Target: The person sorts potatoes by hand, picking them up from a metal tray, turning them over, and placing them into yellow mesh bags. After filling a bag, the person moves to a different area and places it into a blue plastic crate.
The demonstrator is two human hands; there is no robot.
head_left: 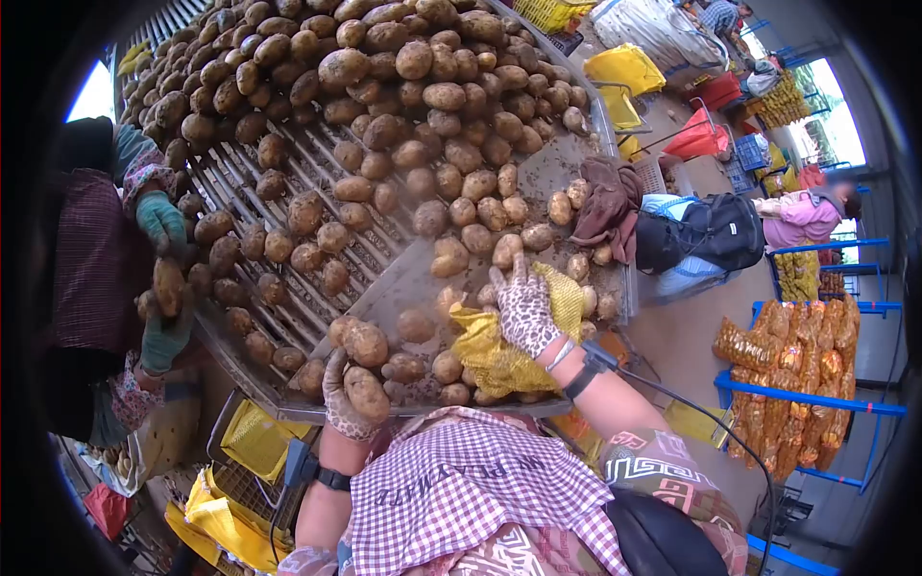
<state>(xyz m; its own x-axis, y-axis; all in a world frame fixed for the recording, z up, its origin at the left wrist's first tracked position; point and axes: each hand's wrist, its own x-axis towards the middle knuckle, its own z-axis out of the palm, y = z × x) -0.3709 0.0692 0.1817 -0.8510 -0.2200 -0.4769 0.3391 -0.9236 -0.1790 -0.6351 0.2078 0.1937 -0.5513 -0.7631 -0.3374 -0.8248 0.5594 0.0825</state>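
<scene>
My left hand (348,408), in a spotted glove, is closed around a large potato (367,393) near the front edge of the sorting table (408,413). My right hand (524,312), in a matching glove, lies over a yellow mesh bag (485,350) with its fingers stretched forward. Its fingertips reach a potato (507,252). The crumpled bag rests among loose potatoes on the flat metal part of the table. Close to my left hand lie more potatoes (365,343). The palm of my right hand is hidden.
A big potato heap (413,67) covers the slatted far part (355,254). At left, a co-worker's green-gloved hands (163,341) hold potatoes. A brown cloth (610,206) hangs over the right rim. Yellow crates (254,437) stand below; filled net bags (797,374) are stacked at right.
</scene>
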